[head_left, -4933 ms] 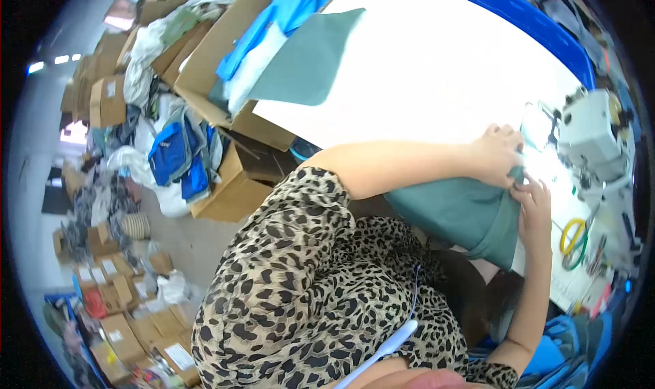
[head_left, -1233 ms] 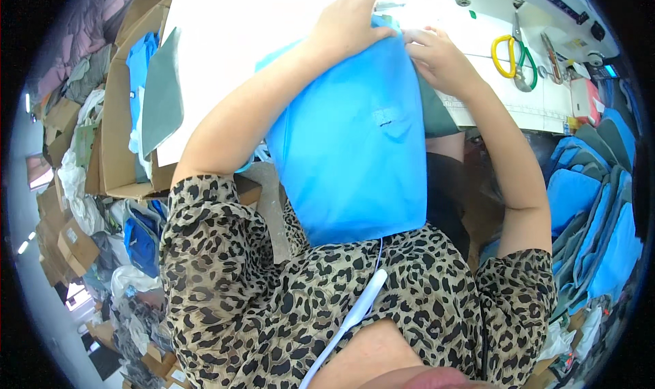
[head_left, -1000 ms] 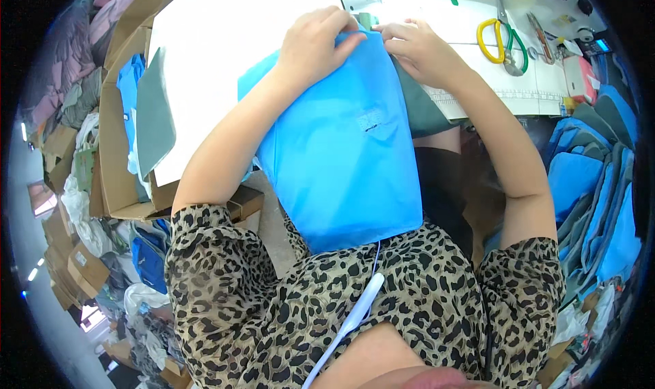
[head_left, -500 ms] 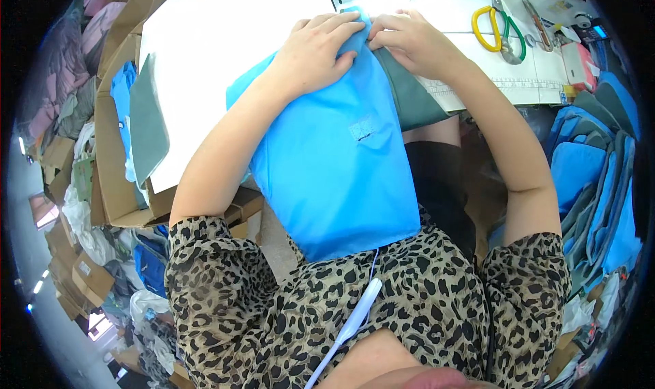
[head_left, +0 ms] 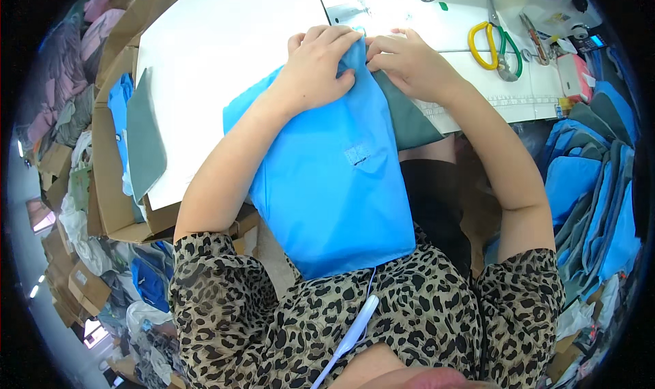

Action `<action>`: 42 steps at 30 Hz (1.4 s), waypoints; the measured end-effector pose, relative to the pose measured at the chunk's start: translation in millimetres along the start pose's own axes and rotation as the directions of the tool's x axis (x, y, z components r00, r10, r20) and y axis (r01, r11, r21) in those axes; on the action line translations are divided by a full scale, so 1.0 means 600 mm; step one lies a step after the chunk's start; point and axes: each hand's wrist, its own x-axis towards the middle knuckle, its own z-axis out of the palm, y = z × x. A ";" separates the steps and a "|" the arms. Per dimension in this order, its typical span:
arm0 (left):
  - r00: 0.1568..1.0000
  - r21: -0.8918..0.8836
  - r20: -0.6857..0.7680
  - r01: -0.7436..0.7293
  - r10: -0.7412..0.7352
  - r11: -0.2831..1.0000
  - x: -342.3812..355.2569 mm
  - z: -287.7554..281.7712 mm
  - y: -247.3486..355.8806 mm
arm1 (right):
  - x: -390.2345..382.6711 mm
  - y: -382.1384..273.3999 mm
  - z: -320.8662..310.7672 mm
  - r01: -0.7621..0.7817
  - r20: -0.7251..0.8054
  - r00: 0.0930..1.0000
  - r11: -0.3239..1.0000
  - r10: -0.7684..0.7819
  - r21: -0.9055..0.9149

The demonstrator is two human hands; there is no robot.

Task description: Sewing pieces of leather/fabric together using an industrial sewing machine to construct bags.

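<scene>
White bench (head_left: pixel 211 55) at far side. Blue fabric panel (head_left: pixel 334 205) drapes off its near edge; likely light, soft, slippery, best held by its edges. Left hand (head_left: pixel 315 68) lies spread on it; right hand (head_left: pixel 413 67) pinches its far edge.

Glare whitens the tabletop (head_left: pixel 225 55); fisheye edges bend.

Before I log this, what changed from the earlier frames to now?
At first both hands worked grey-green fabric; now blue fabric lies in front, grey-green showing at its right. Over the last second or so, the blue fabric shifted back toward the person, away from the sewing machine, left hand and right hand at its far end. Scissors unchanged.
</scene>
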 end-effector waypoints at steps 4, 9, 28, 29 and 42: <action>0.998 -0.019 0.057 0.029 -0.028 0.999 0.007 -0.004 -0.002 | 0.004 0.001 -0.001 0.012 -0.009 1.000 1.000 -0.012 -0.006; 0.995 -0.004 0.086 0.056 -0.055 0.998 0.010 -0.007 0.010 | 0.006 0.001 -0.002 0.037 -0.031 0.999 0.999 -0.038 -0.022; 0.995 -0.025 0.046 0.093 -0.092 0.995 0.021 0.003 0.023 | 0.002 0.000 -0.008 -0.017 -0.034 0.999 0.997 0.015 -0.078; 0.995 -0.024 0.040 0.096 -0.095 0.995 0.022 0.002 0.025 | 0.002 0.000 -0.010 -0.010 -0.032 0.999 0.997 0.008 -0.080; 0.996 -0.053 0.017 0.084 -0.084 0.995 0.020 0.001 0.027 | -0.001 -0.009 -0.015 -0.036 -0.069 0.997 0.999 0.036 0.000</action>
